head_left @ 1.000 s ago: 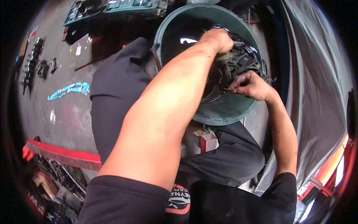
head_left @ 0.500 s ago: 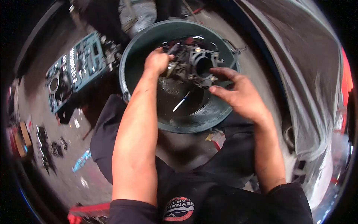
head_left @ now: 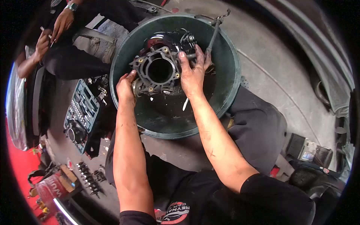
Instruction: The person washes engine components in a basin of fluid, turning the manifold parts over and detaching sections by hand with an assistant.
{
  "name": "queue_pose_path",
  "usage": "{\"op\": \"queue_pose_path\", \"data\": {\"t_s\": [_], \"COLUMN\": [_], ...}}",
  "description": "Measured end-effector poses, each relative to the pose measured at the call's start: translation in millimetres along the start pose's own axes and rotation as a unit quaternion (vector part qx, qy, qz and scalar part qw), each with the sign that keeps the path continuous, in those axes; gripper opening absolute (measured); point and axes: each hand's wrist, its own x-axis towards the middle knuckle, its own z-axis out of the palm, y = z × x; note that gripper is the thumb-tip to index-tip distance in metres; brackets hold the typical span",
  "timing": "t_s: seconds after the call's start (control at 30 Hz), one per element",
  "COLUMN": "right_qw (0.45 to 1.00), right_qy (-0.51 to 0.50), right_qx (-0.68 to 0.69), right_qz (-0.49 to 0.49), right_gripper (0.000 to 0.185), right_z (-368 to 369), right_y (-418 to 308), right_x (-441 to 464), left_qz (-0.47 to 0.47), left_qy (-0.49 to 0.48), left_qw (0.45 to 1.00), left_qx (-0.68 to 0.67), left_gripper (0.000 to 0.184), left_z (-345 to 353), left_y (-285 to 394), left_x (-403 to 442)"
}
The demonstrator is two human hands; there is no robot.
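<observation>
At the far left, low on the floor, sits a red container point(head_left: 50, 186) with white lettering, and above it a co-worker's lower hand point(head_left: 43, 45) pinches a slim pale item, with the co-worker's other hand point(head_left: 62, 24) close by, a watch point(head_left: 72, 6) on its wrist. Further right, an open tool case point(head_left: 85, 103) lies just beside the tub, with a ribbed dark shaft point(head_left: 88, 179) on the floor below it. The left hand point(head_left: 126, 89) has its grip clamped on the left edge of a black housing point(head_left: 143, 73), next to a round metal fitting point(head_left: 137, 88). The housing is held within the green tub point(head_left: 227, 77), its wide round opening facing up towards the wearer; whether its underside touches the tub's bottom cannot be told. A slim white stick point(head_left: 185, 104) shows in the tub below it. The right hand point(head_left: 192, 77) has its grip clamped on the housing's right side, thumb on the near face and fingers spread beyond the edge. Just past those fingers a dark rod point(head_left: 214, 36) slants up over the rim, and a grey sheet point(head_left: 302, 32) hangs at the far right.
</observation>
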Motion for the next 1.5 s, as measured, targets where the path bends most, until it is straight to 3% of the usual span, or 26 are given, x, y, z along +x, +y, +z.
{"op": "queue_pose_path", "data": {"t_s": [0.07,0.17,0.2,0.3,0.33,0.4,0.67,0.77,1.0,1.1,1.27,1.5], "right_qw": [0.999,0.998,0.998,0.998,0.998,0.999,0.998,0.995,0.99,0.988,0.986,0.977], "right_qy": [-0.023,-0.042,-0.053,-0.054,-0.057,-0.044,-0.046,-0.052,-0.06,-0.053,-0.062,-0.04], "right_qx": [-0.015,-0.001,-0.011,-0.016,-0.014,-0.012,0.046,0.088,0.124,0.146,0.155,0.205], "right_qz": [-0.019,-0.053,-0.043,-0.025,-0.013,0.003,-0.011,0.007,0.005,0.02,0.025,0.045], "right_gripper": [0.063,0.052,0.05,0.044,0.043,0.038,0.044,0.047,0.056,0.057,0.059,0.065], "right_z": [1,7,7,6,3,0,-19,-22,-24,-29,-35,-36], "right_y": [10,17,13,10,8,4,25,24,25,30,33,37], "right_x": [5,11,10,13,15,19,39,38,41,43,43,41], "left_qz": [-0.038,-0.031,-0.017,-0.022,-0.003,-0.013,-0.011,-0.018,-0.008,-0.025,-0.009,-0.006], "left_qy": [0.047,-0.027,-0.013,0.133,0.074,0.064,0.028,0.083,0.06,0.126,0.084,0.106], "left_qw": [0.997,0.991,0.996,0.989,0.995,0.996,0.999,0.996,0.997,0.991,0.993,0.99], "left_qx": [-0.051,-0.126,-0.089,-0.055,-0.071,-0.064,-0.03,-0.037,-0.04,-0.03,-0.082,-0.089], "left_gripper": [0.031,0.035,0.035,0.035,0.036,0.036,0.036,0.033,0.026,0.023,0.014,0.017], "left_z": [3,-29,-26,11,-5,-2,40,60,55,71,64,61], "left_y": [3,-12,-6,9,0,2,5,12,4,10,-3,-12], "left_x": [-7,13,4,-28,-17,-24,-63,-77,-77,-87,-81,-81]}}
